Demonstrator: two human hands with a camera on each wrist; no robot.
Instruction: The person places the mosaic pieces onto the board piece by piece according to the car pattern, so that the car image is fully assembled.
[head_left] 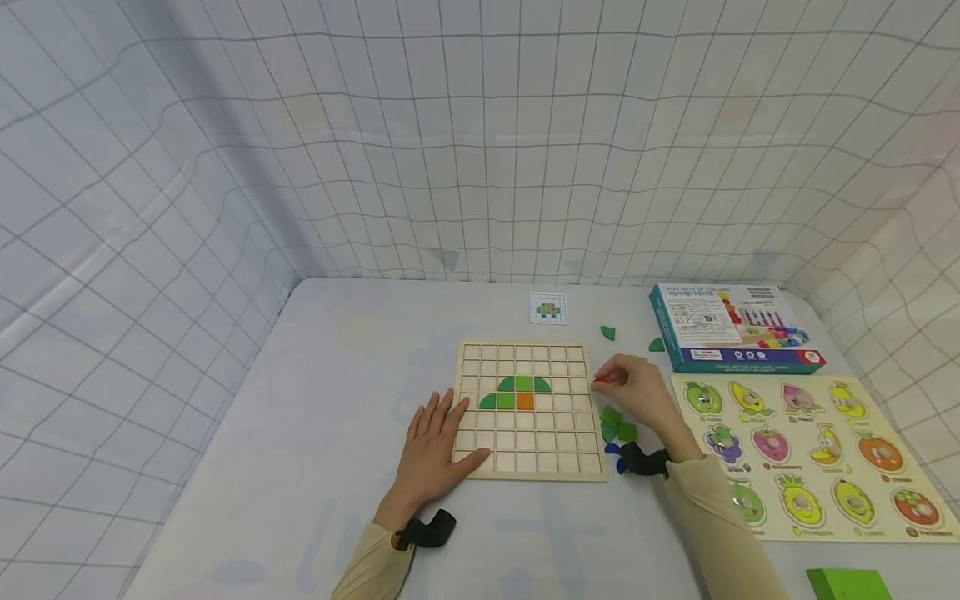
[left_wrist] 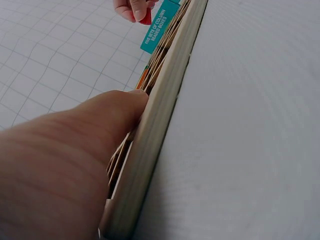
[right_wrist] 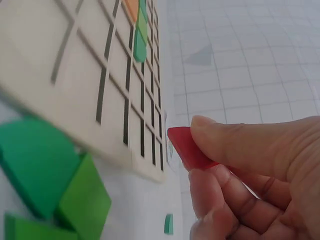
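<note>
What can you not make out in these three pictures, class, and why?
- Red piece: full shape hidden by the right hand, right wrist view.
- Pattern card: too small, head view.
- Grid board: top hidden edge-on behind the left hand, left wrist view.

The teal box [left_wrist: 161, 25] carries white lettering on its side reading "FIVE SETS OF COLUMN BEADED BOXES". The same line runs along the box's [head_left: 731, 327] top edge in the head view, too small to read. Fruit board [head_left: 810, 454] captions are illegible.
</note>
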